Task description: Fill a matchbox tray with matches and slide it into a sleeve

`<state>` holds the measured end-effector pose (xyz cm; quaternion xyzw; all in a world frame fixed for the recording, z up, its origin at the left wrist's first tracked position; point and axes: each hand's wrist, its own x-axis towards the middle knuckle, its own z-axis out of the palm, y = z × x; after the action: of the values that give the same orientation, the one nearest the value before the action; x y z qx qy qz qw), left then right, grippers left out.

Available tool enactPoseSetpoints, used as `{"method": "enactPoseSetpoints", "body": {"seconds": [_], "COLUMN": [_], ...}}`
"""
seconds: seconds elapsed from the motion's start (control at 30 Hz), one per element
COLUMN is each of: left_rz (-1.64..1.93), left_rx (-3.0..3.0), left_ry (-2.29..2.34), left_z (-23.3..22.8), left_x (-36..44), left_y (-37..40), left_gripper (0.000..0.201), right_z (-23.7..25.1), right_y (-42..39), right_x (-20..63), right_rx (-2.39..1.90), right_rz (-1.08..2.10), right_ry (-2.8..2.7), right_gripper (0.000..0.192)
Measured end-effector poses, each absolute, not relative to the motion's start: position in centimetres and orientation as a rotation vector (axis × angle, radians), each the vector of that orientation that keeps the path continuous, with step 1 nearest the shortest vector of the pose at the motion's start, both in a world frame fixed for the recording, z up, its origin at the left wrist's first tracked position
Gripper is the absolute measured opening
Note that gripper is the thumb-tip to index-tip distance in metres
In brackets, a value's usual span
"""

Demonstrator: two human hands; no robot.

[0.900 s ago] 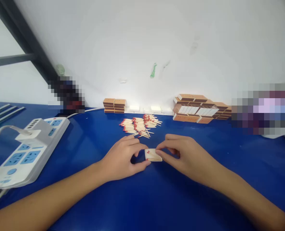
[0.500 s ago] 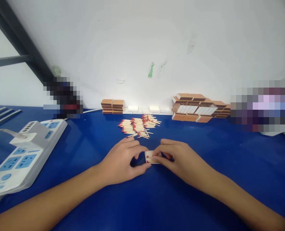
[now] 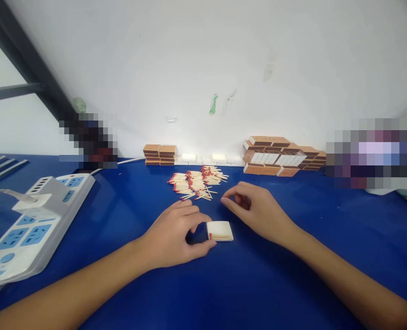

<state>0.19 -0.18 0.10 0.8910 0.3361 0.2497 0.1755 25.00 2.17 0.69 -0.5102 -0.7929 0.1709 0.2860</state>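
Observation:
A small white matchbox tray (image 3: 221, 228) lies on the blue table, with a few red-headed matches (image 3: 220, 237) along its near side. The thumb and forefinger of my left hand (image 3: 182, 233) grip the tray's left end. Beyond the tray and to its right, my right hand (image 3: 253, 211) hovers with thumb and forefinger tips close together. No match shows between them. Behind the tray is a loose pile of matches (image 3: 196, 183), most heads pointing left; my right fingertips are just to the right of its near end.
White trays (image 3: 189, 158) line the wall. Brown matchboxes are stacked at left (image 3: 159, 155) and right (image 3: 270, 169), the right stack holding several upright white trays. A power strip (image 3: 48, 243) with a plugged-in adapter (image 3: 40, 199) occupies the left side. Thin rods (image 3: 7, 169) lie far left.
My right hand has lifted out of the tray and moved away toward the pile, uncovering the matches along the near side. My left hand keeps its grip on the tray. The view has shifted slightly.

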Motion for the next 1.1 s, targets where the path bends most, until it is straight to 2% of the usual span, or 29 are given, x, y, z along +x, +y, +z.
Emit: {"method": "enactPoseSetpoints", "body": {"seconds": [0.07, 0.23, 0.43, 0.9, 1.1], "left_rz": [0.694, 0.713, 0.688, 0.768, 0.751], "left_rx": [2.534, 2.532, 2.517, 2.542, 2.54], "left_ry": [0.945, 0.948, 0.977, 1.056, 1.078], "left_z": [0.1, 0.1, 0.2, -0.1, -0.2], "left_x": [0.2, 0.1, 0.1, -0.3, -0.2], "left_y": [-0.2, -0.3, -0.1, 0.3, 0.4], "left_gripper": [0.028, 0.025, 0.025, 0.021, 0.021], "right_z": [0.5, 0.6, 1.2, 1.3, 0.8], "right_y": [3.4, 5.9, 6.0, 3.9, 3.7], "right_x": [24.6, 22.7, 22.0, 23.1, 23.1], "right_rx": [-1.41, -1.301, -1.41, -1.585, -1.578], "right_rz": [0.453, 0.355, 0.406, 0.452, 0.42], "right_ry": [-2.118, -2.258, -2.32, -2.374, -2.392], "right_gripper": [0.015, 0.027, 0.011, 0.018, 0.012]}}
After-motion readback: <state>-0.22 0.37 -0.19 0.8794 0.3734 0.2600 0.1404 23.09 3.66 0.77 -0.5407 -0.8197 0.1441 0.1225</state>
